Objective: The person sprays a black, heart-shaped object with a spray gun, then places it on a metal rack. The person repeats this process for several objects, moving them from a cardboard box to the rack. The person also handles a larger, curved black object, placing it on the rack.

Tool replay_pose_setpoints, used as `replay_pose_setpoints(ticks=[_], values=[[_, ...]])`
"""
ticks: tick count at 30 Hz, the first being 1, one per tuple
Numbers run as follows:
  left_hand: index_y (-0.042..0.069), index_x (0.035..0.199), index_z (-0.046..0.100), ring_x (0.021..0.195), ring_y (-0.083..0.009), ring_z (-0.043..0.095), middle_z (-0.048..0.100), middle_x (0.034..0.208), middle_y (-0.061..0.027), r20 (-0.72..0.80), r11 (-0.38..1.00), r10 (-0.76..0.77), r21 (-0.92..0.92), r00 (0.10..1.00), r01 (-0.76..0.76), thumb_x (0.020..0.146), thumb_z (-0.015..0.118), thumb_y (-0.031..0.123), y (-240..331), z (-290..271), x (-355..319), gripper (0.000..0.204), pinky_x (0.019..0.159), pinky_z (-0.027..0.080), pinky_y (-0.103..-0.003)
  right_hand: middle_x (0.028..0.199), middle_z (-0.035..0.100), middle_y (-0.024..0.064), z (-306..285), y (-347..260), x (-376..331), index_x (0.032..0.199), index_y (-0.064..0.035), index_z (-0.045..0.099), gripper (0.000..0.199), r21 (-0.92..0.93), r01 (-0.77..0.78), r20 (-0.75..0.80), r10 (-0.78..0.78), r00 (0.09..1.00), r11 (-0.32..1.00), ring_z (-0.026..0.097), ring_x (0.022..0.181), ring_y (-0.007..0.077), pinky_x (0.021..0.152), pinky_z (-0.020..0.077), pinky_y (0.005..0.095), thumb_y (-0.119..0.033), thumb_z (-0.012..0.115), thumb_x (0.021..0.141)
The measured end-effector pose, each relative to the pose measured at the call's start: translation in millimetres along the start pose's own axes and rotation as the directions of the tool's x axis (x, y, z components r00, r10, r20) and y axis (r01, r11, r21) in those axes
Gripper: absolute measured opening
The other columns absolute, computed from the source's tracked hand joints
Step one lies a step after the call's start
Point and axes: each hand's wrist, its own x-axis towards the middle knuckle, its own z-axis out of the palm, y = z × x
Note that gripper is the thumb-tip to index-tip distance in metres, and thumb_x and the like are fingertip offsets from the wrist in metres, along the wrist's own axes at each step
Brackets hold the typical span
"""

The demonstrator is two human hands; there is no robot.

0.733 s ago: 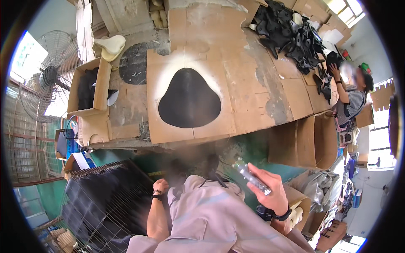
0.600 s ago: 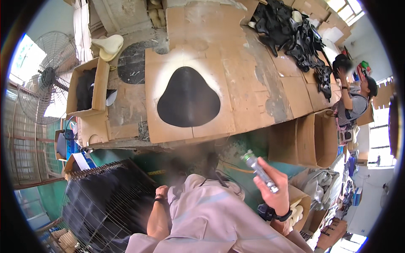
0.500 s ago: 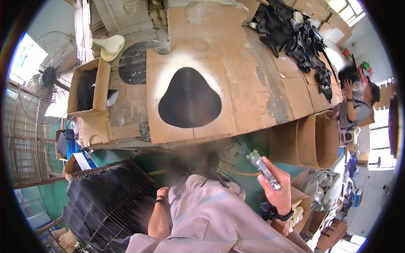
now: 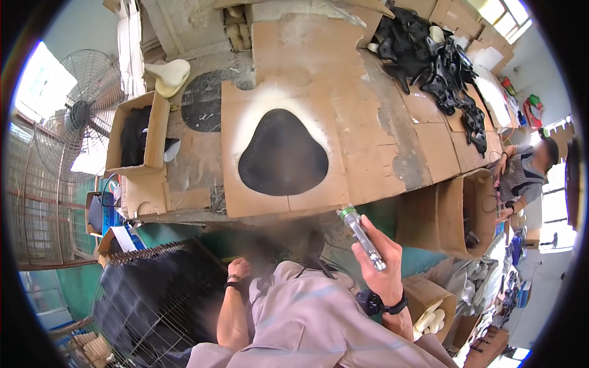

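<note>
My right hand (image 4: 379, 270) is shut on a slim clear cylinder with a green cap (image 4: 362, 238), held tilted just below the workbench's front edge. Beyond it a black saddle-shaped piece (image 4: 282, 153) lies flat on a cardboard sheet (image 4: 242, 199), with a white sprayed halo around it. My left hand (image 4: 239, 268), a band on its wrist, is down by the upper rim of a wire cage (image 4: 153, 300) holding dark pieces. Whether it grips the rim is unclear.
An open cardboard box of black pieces (image 4: 136, 135) stands at the left, with a standing fan (image 4: 73, 116) behind it. A white saddle (image 4: 169, 73) and a pile of black saddles (image 4: 435, 55) lie farther back. Another person (image 4: 527, 172) works at the right, beside a large open box (image 4: 472, 214).
My right hand has lifted the cylinder a little and turned it more upright. The person at the right has shifted lower in view. My left hand has stayed put.
</note>
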Motion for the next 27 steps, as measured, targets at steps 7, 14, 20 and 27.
replay_pose_setpoints(ticks=[7,14,20,27], values=[[0.006,0.099,0.069,0.077,-0.0263,0.069,0.068,0.084,-0.0078,0.113,0.998,-0.034,-0.049,0.993,0.040,0.092,0.062,0.013,-28.1,-24.5,4.1,0.011,0.061,0.057,-0.038,0.104,0.072,0.0211,-33.9,7.3,-23.0,0.131,0.0045,0.061,0.051,-0.073,-0.154,-0.004,0.154,0.988,0.985,0.071,0.086,0.0318,0.078,0.0547,0.0342,0.003,0.071,0.081],[0.001,0.097,0.070,0.073,-0.0172,0.068,0.069,0.078,-0.0046,0.073,0.842,0.265,0.468,0.961,-0.268,0.092,0.064,0.011,-46.4,-25.9,4.1,0.012,0.065,0.056,-0.030,0.106,0.072,0.0220,-48.6,1.5,-55.3,0.130,0.0032,0.063,0.049,-0.066,-0.265,0.117,0.271,0.955,0.962,0.072,0.088,0.0309,0.080,0.0547,0.0336,0.000,0.073,0.082],[0.003,0.102,0.068,0.059,-0.0172,0.063,0.063,0.074,-0.0045,-0.036,0.997,0.029,0.077,0.999,-0.026,0.092,0.065,0.007,-20.0,-9.7,1.8,0.011,0.045,0.048,-0.030,0.102,0.071,0.0190,-21.0,-23.4,-41.3,0.132,0.0008,0.062,0.054,0.016,-0.111,0.312,0.100,0.945,0.994,0.069,0.083,0.0306,0.078,0.0535,0.0333,0.002,0.075,0.080],[0.002,0.098,0.067,0.064,-0.0175,0.064,0.063,0.076,-0.0044,0.055,0.992,-0.015,-0.122,0.998,0.022,0.092,0.064,0.008,21.2,14.5,-22.7,0.009,0.049,0.050,-0.031,0.095,0.071,0.0181,-23.3,-27.0,-25.1,0.131,0.0023,0.062,0.049,-0.017,-0.041,0.060,0.042,0.997,0.999,0.067,0.076,0.0269,0.072,0.0530,0.0328,0.000,0.073,0.083]])
